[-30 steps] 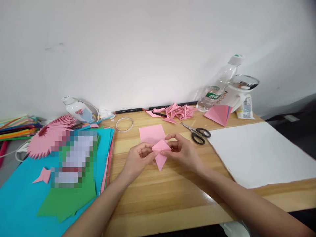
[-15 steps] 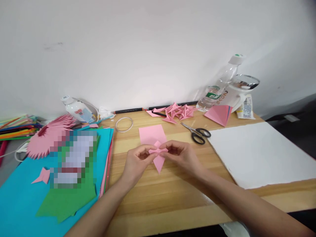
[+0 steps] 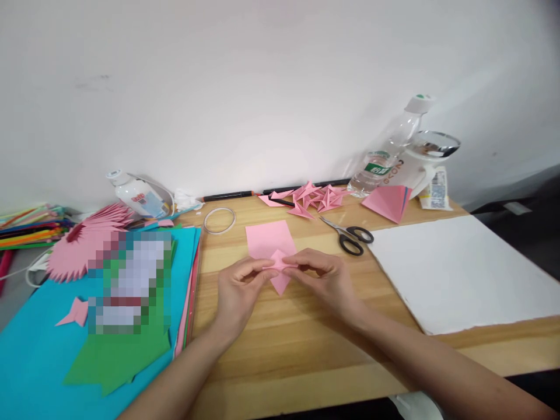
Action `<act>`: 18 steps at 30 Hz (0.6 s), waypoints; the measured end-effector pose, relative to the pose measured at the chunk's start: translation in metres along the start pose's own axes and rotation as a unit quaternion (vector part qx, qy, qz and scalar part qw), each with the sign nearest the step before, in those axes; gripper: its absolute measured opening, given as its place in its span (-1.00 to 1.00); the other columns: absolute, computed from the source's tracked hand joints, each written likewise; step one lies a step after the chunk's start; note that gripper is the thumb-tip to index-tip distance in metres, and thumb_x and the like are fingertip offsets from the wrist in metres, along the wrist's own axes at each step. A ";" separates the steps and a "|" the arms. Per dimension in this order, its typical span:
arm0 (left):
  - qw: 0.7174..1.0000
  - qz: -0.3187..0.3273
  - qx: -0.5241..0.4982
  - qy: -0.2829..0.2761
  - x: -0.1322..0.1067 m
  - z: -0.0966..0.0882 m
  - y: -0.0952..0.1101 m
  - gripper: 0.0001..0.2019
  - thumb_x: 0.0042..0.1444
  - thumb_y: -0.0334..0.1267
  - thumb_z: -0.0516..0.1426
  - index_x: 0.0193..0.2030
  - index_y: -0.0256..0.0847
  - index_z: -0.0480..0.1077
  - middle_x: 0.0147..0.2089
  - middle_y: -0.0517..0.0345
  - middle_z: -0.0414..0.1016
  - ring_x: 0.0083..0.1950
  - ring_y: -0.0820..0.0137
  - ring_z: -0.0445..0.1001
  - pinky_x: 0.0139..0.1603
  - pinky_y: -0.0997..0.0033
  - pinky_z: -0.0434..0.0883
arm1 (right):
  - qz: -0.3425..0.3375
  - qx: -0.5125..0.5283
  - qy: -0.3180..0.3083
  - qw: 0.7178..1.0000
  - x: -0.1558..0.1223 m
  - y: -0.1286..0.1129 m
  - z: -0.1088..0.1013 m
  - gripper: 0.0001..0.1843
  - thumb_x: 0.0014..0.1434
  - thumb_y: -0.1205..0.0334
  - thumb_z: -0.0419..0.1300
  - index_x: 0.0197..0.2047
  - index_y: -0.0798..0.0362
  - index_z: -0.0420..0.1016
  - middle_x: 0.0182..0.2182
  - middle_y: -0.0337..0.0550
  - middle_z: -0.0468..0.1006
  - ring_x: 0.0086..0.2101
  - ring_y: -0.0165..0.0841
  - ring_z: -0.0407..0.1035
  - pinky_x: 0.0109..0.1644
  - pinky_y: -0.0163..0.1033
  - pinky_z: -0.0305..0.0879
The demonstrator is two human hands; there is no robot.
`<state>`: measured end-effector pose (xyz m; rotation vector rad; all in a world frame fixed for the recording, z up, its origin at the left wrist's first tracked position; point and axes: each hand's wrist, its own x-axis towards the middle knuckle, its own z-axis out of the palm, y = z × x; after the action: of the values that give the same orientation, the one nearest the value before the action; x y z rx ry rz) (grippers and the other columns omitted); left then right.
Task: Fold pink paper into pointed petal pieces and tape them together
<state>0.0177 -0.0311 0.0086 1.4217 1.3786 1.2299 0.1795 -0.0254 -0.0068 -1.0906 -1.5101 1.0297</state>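
Observation:
A small folded pink paper piece [image 3: 280,272] is pinched between both hands over the wooden table [image 3: 280,338]. My left hand [image 3: 238,289] grips its left side with fingers closed. My right hand [image 3: 324,277] pinches its right side, fingers pressed together. The piece's point hangs down between the hands. Just behind it lies a flat pink paper sheet [image 3: 268,236].
Black scissors [image 3: 350,236] lie right of the hands, with a pile of folded pink pieces [image 3: 312,198] behind. A tape ring [image 3: 219,220], two plastic bottles [image 3: 387,151] [image 3: 137,195], blue and green sheets [image 3: 87,326], a pink pleated flower [image 3: 87,239] and a white board [image 3: 459,271] surround the spot.
The upper flap of the pink piece has been folded down flat, and both hands have closed in and lowered slightly toward the table.

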 end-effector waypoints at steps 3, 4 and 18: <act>0.997 0.064 0.036 -0.002 -0.001 -0.001 -0.001 -0.96 -0.15 -0.30 0.28 -0.46 -0.14 0.54 -0.46 0.19 0.54 -0.44 0.43 0.45 -0.39 0.48 0.38 | -0.032 -0.019 0.012 0.999 -0.001 0.000 0.001 -0.88 0.03 0.18 0.25 -0.34 0.00 0.56 -0.42 -0.11 0.57 -0.40 -0.32 0.41 -0.37 -0.23 0.32; 0.996 0.075 0.045 -0.003 -0.001 -0.001 -0.001 -0.97 -0.13 -0.30 0.27 -0.47 -0.13 0.54 -0.47 0.19 0.54 -0.45 0.43 0.44 -0.39 0.48 0.37 | -0.038 -0.023 0.014 0.999 -0.002 0.000 0.001 -0.89 0.04 0.19 0.24 -0.35 0.00 0.56 -0.41 -0.11 0.57 -0.40 -0.31 0.41 -0.36 -0.22 0.33; 0.993 0.091 0.077 -0.023 -0.005 0.001 0.007 -0.94 -0.04 -0.33 0.20 -0.50 -0.21 0.46 -0.50 0.18 0.46 -0.45 0.46 0.41 -0.40 0.50 0.33 | -0.064 -0.073 0.011 0.995 -0.004 -0.003 0.000 -0.90 0.11 0.24 0.17 -0.38 0.03 0.51 -0.26 -0.07 0.47 -0.39 -0.36 0.37 -0.36 -0.25 0.30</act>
<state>0.0209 -0.0364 0.0145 1.7048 1.3611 1.2175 0.1791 -0.0299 -0.0050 -1.0871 -1.6363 0.8283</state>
